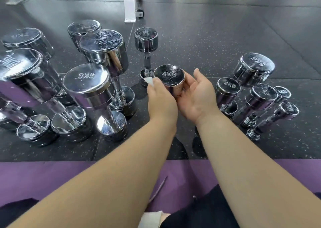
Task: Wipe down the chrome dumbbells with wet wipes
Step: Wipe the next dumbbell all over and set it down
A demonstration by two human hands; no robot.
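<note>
The left hand holds a white wipe against the 4KG dumbbell, which stands straight up on the black floor, number side up, while the right hand wraps around its top end.

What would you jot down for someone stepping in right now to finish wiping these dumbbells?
The left hand holds a wet wipe against the side of the 4KG dumbbell.
The right hand curls its fingers round the other side of that head.
Bigger dumbbells, such as the 6KG dumbbell, stand to the left. Smaller ones, such as the 2KG dumbbell, stand to the right.
Done: cannot tell which are already wiped.
Left: finish the 4KG, then check the rest.
</note>
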